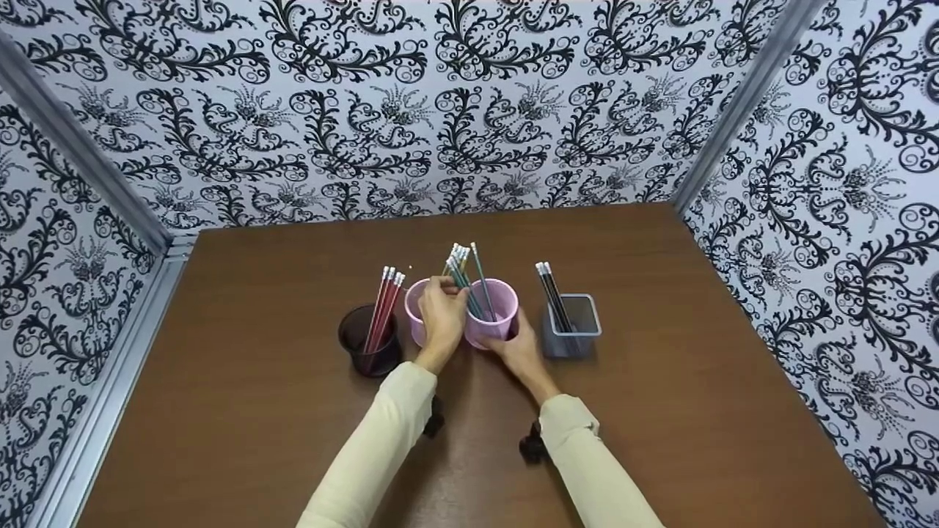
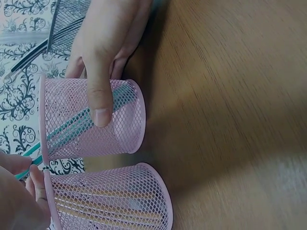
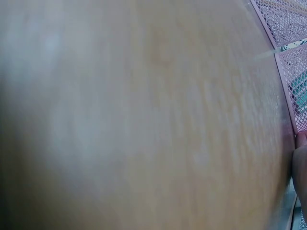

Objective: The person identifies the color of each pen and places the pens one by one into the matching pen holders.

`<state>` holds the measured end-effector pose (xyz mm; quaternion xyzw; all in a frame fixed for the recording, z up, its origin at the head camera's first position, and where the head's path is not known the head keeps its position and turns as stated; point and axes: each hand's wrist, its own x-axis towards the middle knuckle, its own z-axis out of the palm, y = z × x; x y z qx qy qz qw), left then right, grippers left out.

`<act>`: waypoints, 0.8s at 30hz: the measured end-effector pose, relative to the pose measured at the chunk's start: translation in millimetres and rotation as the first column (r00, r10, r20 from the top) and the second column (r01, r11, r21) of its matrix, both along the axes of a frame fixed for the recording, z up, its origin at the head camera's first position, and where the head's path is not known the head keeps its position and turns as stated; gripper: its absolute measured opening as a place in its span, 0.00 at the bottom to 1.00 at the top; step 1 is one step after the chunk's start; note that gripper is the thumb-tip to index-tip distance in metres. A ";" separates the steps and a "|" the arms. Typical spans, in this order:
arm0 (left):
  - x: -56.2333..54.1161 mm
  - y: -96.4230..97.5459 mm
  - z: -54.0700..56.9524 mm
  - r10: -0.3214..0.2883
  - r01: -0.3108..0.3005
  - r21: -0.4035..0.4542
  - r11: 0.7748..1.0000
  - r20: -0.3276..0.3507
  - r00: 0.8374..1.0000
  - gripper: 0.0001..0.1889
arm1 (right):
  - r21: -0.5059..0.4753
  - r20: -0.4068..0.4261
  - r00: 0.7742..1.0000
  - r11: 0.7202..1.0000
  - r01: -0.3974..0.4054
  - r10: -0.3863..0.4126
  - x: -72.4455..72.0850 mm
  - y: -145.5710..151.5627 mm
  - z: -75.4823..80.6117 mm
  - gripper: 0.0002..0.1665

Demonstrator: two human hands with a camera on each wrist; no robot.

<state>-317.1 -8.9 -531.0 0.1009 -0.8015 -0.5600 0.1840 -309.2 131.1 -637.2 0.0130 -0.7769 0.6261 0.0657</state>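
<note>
My right hand [image 1: 519,352] grips a pink mesh pencil cup [image 2: 76,91] from its right side, thumb across the front wall. Inside this cup lean several green pencils [image 2: 72,125] with white erasers. At the cup's left rim, my left hand [image 1: 442,312] pinches green pencils near their upper ends between thumb and fingers. Directly beside it stands a second pink mesh cup [image 1: 414,323], holding several yellow pencils [image 2: 105,211]; the left hand partly covers it in the head view. Only a sliver of the right hand shows at the edge of the right wrist view.
Left of the pink cups is a round dark mesh cup [image 1: 375,363] with several red pencils [image 1: 383,312]. On the right stands a square grey mesh holder [image 1: 568,348] with black pencils [image 1: 555,297]. Patterned wall panels [image 1: 396,117] enclose the brown table [image 1: 660,440] at the back and sides.
</note>
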 end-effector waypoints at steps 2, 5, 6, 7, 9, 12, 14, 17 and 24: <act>0.5 -0.6 0.1 -0.007 0.007 0.004 1.000 -0.002 1.000 0.11 | -0.007 -0.007 1.000 1.000 -0.002 0.002 0.1 -0.3 -0.1 0.50; 1.7 -2.3 -0.2 -0.014 0.014 0.015 1.000 -0.011 1.000 0.12 | -0.019 -0.019 1.000 1.000 -0.002 0.001 -0.3 -1.0 -0.7 0.50; 2.7 -2.9 -0.3 -0.014 0.014 0.013 1.000 -0.019 1.000 0.12 | -0.018 -0.023 1.000 1.000 0.000 0.000 -0.5 -1.0 -0.9 0.49; 4.0 -3.2 -0.5 -0.014 0.015 0.010 1.000 -0.027 1.000 0.12 | -0.018 -0.026 1.000 1.000 0.001 -0.001 -0.5 -0.8 -0.8 0.49; 7.9 -3.9 -1.3 -0.017 0.016 -0.008 1.000 -0.051 0.999 0.12 | -0.019 -0.030 1.000 1.000 -0.001 0.001 -0.7 -0.3 -0.9 0.49; 16.6 -4.4 -2.4 -0.023 0.020 -0.034 0.999 -0.076 0.997 0.13 | -0.013 -0.028 1.000 1.000 -0.003 0.002 -0.6 0.9 -0.7 0.51; 24.1 -4.8 -3.6 -0.031 0.027 -0.051 0.998 -0.091 0.995 0.12 | 0.009 -0.023 1.000 1.000 0.004 -0.004 0.2 2.7 -0.6 0.52; 36.5 -7.0 -6.9 -0.061 0.052 -0.073 0.996 -0.122 0.991 0.12 | 0.030 -0.012 1.000 0.999 0.018 -0.018 1.7 6.1 -1.6 0.55; 63.0 -31.6 -18.6 -0.145 0.098 -0.206 0.974 -0.227 0.963 0.10 | 0.061 -0.008 1.000 0.998 0.011 -0.010 14.8 14.5 -4.6 0.57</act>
